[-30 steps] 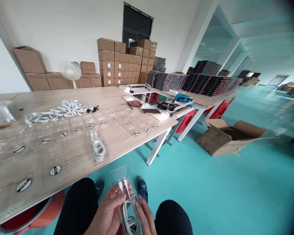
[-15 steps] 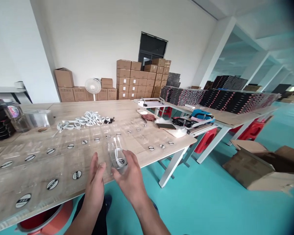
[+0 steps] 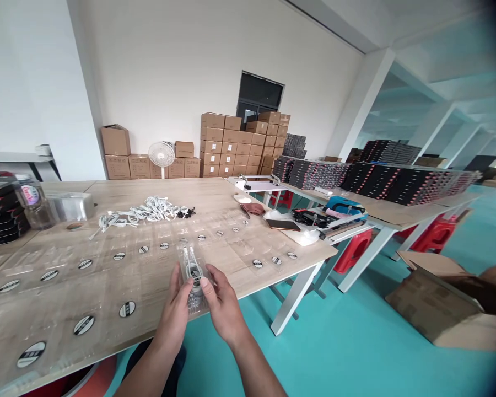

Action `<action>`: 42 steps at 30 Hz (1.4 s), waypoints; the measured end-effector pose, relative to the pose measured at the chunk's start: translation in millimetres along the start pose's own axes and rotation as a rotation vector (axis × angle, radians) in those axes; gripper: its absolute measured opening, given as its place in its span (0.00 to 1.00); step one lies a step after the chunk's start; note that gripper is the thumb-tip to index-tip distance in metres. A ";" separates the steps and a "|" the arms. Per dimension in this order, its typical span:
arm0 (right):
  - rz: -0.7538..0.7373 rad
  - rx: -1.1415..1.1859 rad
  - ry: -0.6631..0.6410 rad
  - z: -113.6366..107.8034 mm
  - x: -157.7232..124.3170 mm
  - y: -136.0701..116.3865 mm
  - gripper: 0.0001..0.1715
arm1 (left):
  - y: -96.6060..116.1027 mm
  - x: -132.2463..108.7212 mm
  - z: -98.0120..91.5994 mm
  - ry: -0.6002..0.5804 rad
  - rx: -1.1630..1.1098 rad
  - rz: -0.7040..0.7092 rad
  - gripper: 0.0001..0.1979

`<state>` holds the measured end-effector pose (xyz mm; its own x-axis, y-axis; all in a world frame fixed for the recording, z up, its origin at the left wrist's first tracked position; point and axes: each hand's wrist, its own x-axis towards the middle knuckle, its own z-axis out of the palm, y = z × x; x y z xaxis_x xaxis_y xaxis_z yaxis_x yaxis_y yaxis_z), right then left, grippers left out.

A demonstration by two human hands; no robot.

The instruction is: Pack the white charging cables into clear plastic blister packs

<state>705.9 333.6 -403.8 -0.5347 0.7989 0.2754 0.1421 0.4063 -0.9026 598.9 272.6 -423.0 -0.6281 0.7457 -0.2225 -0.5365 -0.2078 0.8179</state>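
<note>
My left hand (image 3: 174, 309) and my right hand (image 3: 221, 306) hold a clear plastic blister pack (image 3: 193, 278) between them, just above the near edge of the wooden table (image 3: 140, 286). A coiled white cable (image 3: 193, 270) lies inside the pack. My right thumb presses on the top of the pack and my left fingers brace its left side. Rows of empty clear blister packs with round black-and-white labels (image 3: 127, 309) cover the table in front of me. A pile of loose white cables (image 3: 143, 212) lies farther back on the table.
A phone (image 3: 283, 224) and tools lie at the table's right end. Stacked black trays (image 3: 0, 212) and a plastic bottle (image 3: 33, 204) stand at the far left. Brown cartons (image 3: 235, 143) and a white fan (image 3: 161, 157) line the back wall. An open carton (image 3: 442, 303) sits on the teal floor.
My hands rose from my lap to the table edge, bringing the pack with the cable. My left hand, open half a second ago, has closed onto the pack's side.
</note>
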 end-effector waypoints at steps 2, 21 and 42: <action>0.000 -0.081 0.058 -3.7 7.4 7.0 0.33 | -0.1 -3.1 3.4 0.024 -0.019 -0.020 0.42; -0.049 -0.699 0.017 -36.5 73.6 60.8 0.14 | 203.3 256.9 -45.5 0.087 1.548 0.737 0.15; 0.014 -0.759 0.023 -32.4 75.2 65.3 0.12 | 263.2 288.5 -10.3 0.169 1.982 0.788 0.11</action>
<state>702.0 434.6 -431.3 -0.5125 0.8117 0.2802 0.6870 0.5833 -0.4333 270.7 426.5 -277.4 -0.4597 0.7850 0.4152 0.8730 0.4853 0.0491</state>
